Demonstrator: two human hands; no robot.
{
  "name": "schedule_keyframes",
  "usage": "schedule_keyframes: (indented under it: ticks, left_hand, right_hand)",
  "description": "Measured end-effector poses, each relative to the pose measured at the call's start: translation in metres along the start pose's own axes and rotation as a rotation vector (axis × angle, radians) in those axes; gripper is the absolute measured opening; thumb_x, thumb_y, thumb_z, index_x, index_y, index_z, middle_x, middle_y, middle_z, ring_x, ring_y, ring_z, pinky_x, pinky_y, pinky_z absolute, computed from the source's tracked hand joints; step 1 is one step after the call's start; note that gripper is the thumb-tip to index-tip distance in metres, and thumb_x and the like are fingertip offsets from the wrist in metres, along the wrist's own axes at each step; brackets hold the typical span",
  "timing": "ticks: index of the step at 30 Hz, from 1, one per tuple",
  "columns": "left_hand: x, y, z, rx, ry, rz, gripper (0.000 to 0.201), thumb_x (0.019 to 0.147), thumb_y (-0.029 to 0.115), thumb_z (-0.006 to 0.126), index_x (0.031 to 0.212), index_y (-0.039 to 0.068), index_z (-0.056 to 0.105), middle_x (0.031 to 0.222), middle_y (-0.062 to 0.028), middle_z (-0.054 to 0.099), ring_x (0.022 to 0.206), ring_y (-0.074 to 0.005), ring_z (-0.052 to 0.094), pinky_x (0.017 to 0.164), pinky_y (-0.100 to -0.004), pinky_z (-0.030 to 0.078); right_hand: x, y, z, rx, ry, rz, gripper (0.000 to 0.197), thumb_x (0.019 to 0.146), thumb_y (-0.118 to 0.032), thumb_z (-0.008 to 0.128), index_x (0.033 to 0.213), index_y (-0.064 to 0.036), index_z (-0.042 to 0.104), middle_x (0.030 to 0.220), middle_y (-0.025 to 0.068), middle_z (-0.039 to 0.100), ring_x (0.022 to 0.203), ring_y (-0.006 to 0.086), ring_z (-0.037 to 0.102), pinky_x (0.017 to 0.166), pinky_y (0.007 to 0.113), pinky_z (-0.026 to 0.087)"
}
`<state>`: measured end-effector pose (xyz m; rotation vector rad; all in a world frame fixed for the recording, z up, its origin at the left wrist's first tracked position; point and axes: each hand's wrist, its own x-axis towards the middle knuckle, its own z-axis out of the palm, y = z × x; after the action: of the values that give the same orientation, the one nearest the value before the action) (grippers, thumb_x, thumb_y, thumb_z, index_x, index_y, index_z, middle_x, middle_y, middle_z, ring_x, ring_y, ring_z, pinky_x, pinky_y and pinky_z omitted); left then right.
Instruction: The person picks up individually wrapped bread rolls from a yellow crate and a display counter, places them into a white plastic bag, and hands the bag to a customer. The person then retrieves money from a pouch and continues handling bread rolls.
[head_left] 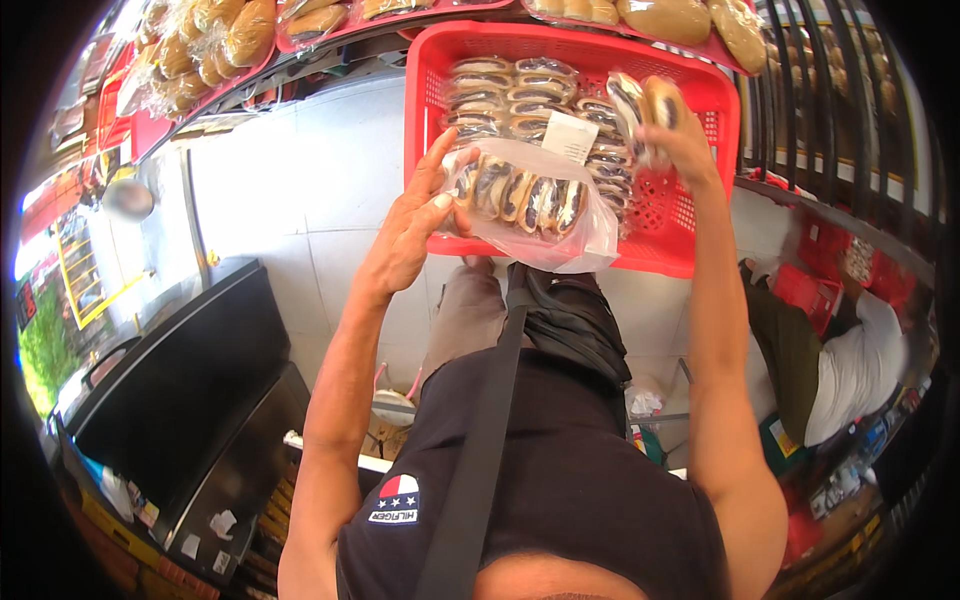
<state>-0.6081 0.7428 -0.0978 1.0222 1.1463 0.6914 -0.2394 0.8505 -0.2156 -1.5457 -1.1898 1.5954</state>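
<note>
A red plastic crate (728, 120) in front of me holds rows of wrapped filled buns (541, 98), split rolls with a dark filling. At the crate's near side, my left hand (412, 228) grips the left edge of a clear plastic bag (590, 238), thumb in front. Inside the bag, several filled buns (515, 195) stand side by side. My right hand (684, 150) is closed on a pair of wrapped filled buns (664, 103) above the crate's right part; its fingertips are blurred. A white paper card (571, 136) lies on the buns behind the bag.
Red trays of packed bread (670, 20) line the far side, with more bagged rolls (200, 45) at far left. Black metal bars (830, 100) stand at right. A black cabinet (185, 385) is at left. A person in a white shirt (860, 375) bends at right.
</note>
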Motion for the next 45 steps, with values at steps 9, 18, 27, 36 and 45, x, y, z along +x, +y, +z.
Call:
schedule_keyframes:
  ticks: [9, 18, 27, 36, 45]
  left_hand:
    - [-0.015, -0.015, 0.003, -0.047, -0.113, 0.174, 0.075, 0.099, 0.029, 0.036, 0.164, 0.017, 0.001, 0.158, -0.0160, 0.041, 0.083, -0.0183, 0.061, 0.091, -0.0381, 0.053]
    - [-0.037, -0.038, 0.009, -0.324, -0.195, 0.143, 0.076, 0.100, 0.032, 0.037, 0.164, 0.018, 0.000, 0.156, -0.0134, 0.037, 0.082, -0.0176, 0.057, 0.087, -0.0391, 0.056]
    - [-0.036, -0.033, 0.026, -0.363, -0.245, 0.147, 0.079, 0.097, 0.033, 0.040, 0.164, 0.021, 0.001, 0.160, -0.0167, 0.034, 0.085, -0.0180, 0.058, 0.090, -0.0375, 0.051]
    - [-0.029, -0.016, 0.031, -0.346, -0.150, 0.088, 0.095, 0.092, 0.052, 0.053, 0.164, 0.019, 0.002, 0.158, -0.0197, 0.036, 0.086, -0.0188, 0.060, 0.090, -0.0385, 0.053]
    - [-0.017, -0.003, 0.044, -0.281, 0.067, -0.013, 0.105, 0.084, 0.058, 0.057, 0.164, 0.020, 0.001, 0.155, -0.0307, 0.037, 0.082, -0.0248, 0.069, 0.087, -0.0484, 0.058]
  right_hand:
    - [-0.106, -0.028, 0.155, -0.461, -0.096, 0.113, 0.083, 0.066, -0.034, 0.083, 0.133, 0.0058, 0.054, 0.126, 0.0243, 0.065, 0.118, 0.0347, 0.063, 0.099, 0.038, 0.049]
    - [-0.123, 0.017, 0.191, -0.484, 0.547, 0.134, 0.085, 0.066, -0.036, 0.087, 0.126, 0.0098, 0.048, 0.120, 0.0288, 0.063, 0.114, 0.0405, 0.063, 0.097, 0.045, 0.049]
    - [-0.136, 0.021, 0.175, -0.541, 0.579, -0.155, 0.074, 0.064, -0.037, 0.091, 0.112, 0.0030, 0.050, 0.106, 0.0232, 0.065, 0.101, 0.0390, 0.064, 0.088, 0.045, 0.050]
    - [-0.091, -0.023, 0.051, -0.385, 0.527, -0.198, 0.032, 0.088, -0.019, 0.072, 0.115, -0.0033, 0.064, 0.102, 0.0165, 0.073, 0.097, 0.0322, 0.071, 0.089, 0.042, 0.054]
    - [0.101, 0.143, -0.055, -1.139, 0.195, -0.116, 0.065, 0.078, -0.025, 0.079, 0.135, -0.0079, 0.052, 0.131, 0.0208, 0.059, 0.123, 0.0390, 0.057, 0.103, 0.047, 0.048]
